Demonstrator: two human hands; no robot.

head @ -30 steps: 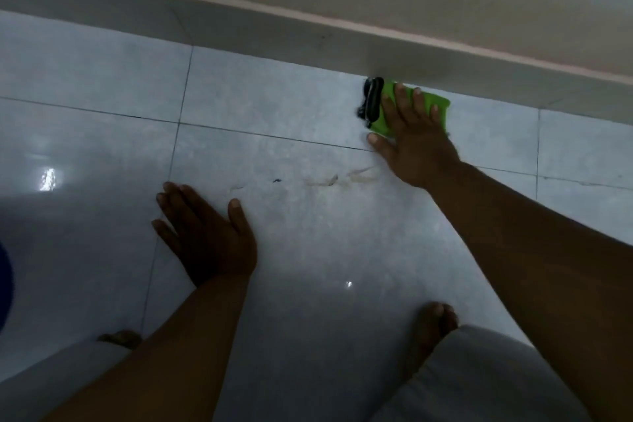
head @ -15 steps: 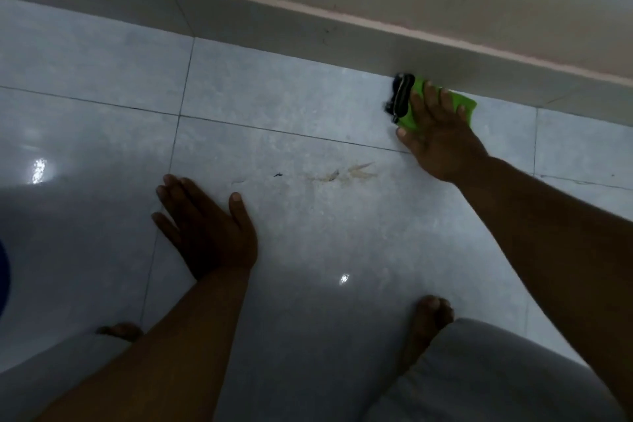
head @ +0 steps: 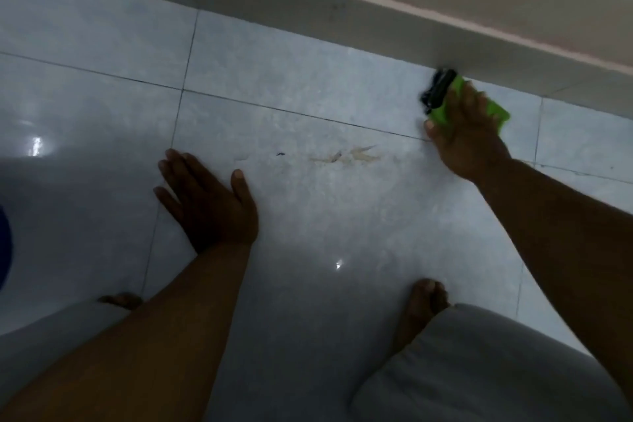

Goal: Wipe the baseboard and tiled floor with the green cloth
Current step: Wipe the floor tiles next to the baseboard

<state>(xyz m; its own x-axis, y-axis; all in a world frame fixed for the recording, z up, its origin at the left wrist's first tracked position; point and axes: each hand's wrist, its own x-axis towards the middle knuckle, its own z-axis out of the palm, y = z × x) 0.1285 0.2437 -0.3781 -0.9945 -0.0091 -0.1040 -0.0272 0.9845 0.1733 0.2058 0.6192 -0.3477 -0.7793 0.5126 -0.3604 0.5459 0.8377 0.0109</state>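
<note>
Pressing bright green folded cloth (head: 442,115) onto pale grey glossy tiled floor (head: 308,233) is right hand (head: 470,137), fingers laid straight over it, blurred. Cloth at foot of grey baseboard strip (head: 308,19) — contact unclear. Small black object (head: 439,90) at cloth's edge, by baseboard. Left hand (head: 209,203) well out from baseboard — palm down, fingers spread. Yellowish smear (head: 358,155) nearer baseboard than left hand.

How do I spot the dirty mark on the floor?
Start at the baseboard, then drop to the tile between the left hand and right hand. The stain is a yellowish-brown smear; the speck left of it is tiny and dark.
</note>
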